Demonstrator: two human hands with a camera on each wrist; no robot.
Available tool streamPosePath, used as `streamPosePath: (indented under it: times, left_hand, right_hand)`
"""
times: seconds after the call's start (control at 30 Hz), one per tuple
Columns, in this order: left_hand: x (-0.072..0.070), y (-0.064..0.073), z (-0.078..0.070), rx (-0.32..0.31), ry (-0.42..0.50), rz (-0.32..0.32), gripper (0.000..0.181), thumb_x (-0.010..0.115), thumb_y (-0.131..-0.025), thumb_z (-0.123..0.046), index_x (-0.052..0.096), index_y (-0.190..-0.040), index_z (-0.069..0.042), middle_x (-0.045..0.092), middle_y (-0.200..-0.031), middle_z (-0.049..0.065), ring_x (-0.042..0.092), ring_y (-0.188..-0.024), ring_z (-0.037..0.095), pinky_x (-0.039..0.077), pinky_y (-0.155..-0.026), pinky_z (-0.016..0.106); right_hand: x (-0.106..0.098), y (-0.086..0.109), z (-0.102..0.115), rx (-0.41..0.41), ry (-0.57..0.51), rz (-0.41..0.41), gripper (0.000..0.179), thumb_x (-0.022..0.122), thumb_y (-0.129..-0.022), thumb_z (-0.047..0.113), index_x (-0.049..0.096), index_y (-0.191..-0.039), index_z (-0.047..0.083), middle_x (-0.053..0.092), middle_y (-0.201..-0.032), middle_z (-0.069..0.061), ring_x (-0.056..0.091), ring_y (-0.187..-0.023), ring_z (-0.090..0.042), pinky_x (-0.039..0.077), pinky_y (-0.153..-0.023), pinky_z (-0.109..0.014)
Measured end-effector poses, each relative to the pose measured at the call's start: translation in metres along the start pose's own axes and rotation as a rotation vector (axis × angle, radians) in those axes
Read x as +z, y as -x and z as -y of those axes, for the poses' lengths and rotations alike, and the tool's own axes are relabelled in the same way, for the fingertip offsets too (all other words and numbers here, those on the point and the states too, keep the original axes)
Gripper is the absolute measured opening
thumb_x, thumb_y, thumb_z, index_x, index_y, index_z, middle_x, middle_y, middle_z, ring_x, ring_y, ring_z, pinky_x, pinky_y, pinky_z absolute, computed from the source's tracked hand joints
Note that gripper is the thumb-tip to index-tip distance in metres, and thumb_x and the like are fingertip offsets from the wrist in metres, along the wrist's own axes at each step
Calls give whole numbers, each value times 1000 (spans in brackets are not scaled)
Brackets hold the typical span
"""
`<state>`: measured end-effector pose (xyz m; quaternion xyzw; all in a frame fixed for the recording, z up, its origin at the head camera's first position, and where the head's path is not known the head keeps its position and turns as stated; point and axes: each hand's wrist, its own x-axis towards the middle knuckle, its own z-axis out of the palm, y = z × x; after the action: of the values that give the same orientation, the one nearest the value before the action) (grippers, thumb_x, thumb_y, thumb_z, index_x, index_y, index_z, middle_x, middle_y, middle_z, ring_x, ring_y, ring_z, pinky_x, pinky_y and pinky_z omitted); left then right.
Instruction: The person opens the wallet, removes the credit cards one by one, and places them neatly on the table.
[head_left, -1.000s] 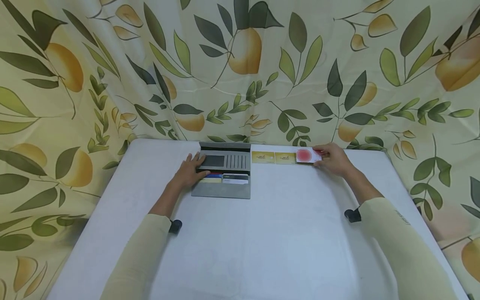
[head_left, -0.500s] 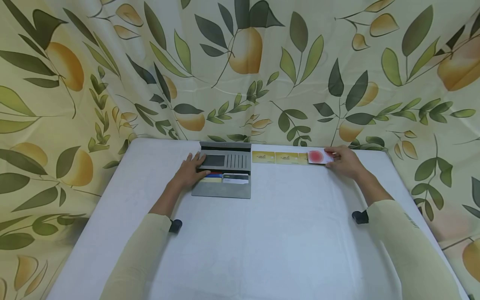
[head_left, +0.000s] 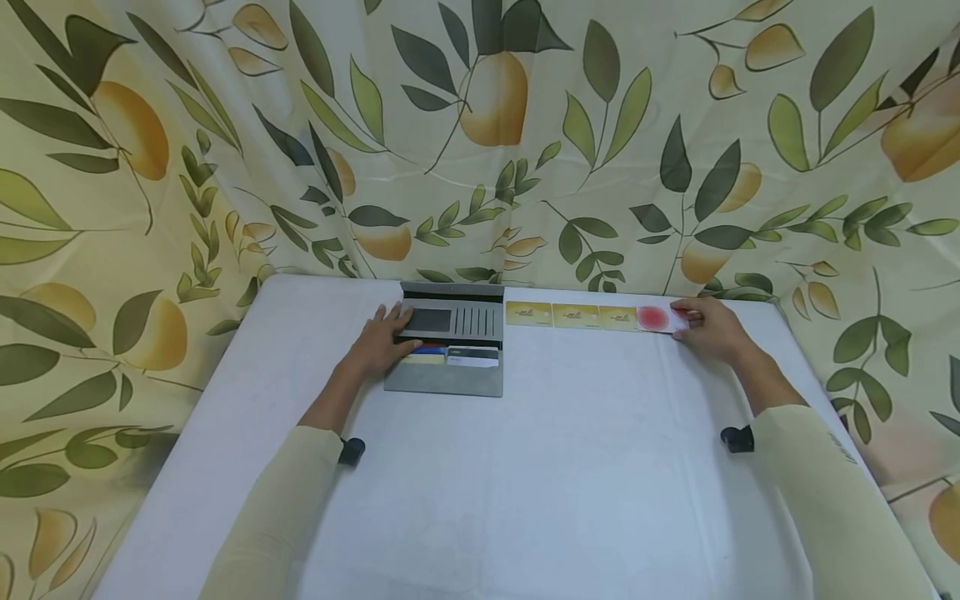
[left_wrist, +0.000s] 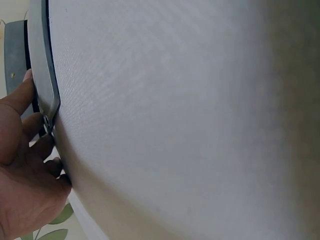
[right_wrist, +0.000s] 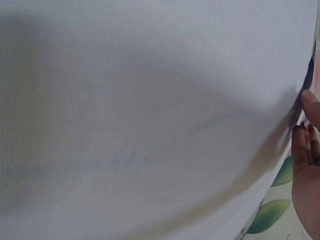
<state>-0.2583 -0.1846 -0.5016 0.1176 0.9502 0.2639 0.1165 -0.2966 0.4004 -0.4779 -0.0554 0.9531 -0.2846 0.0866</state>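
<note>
A grey bifold wallet (head_left: 442,382) lies spread open near the table's far edge, cards showing in its lower pockets. On its left side rests my left hand (head_left: 372,343), fingers spread over the edge. The left wrist view shows the thumb (left_wrist: 22,92) across the wallet edge (left_wrist: 42,65). To the right, my right hand (head_left: 712,329) pinches the right end of a white card with a red round patch (head_left: 652,318). This card sits at the end of a row of three gold cards (head_left: 575,316). In the right wrist view the hand (right_wrist: 307,170) is partly cut off.
A white table surface (head_left: 525,483) stretches toward me. A curtain (head_left: 450,183) printed with fruit and leaves hangs right behind the far edge. Black wrist cameras (head_left: 738,439) are strapped beside the sleeves (head_left: 832,492).
My right hand has slid the red-patched card to the right, uncovering the third gold card. My left hand stays on the wallet.
</note>
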Motion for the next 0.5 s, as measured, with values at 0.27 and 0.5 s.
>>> streamPosePath:
  times: [0.27, 0.5]
  left_hand:
    - [0, 0, 1, 1, 2, 4, 76, 61, -107, -38, 26, -165, -4, 13, -173, 22, 0, -159, 45, 5, -127, 58]
    - [1, -2, 3, -11, -12, 6, 76, 61, -106, -39, 27, -165, -5, 13, -173, 20, 0, -159, 44, 5, -127, 58]
  right_hand:
    - [-8, 1, -11, -8, 7, 14, 53, 72, -95, -2, 51, -142, -14, 51, -137, -41, 51, -124, -57, 41, -107, -69]
    - [-10, 0, -22, -7, 34, 18, 53, 72, -94, -4, 51, -142, -14, 53, -129, -40, 51, -114, -52, 44, -100, -65]
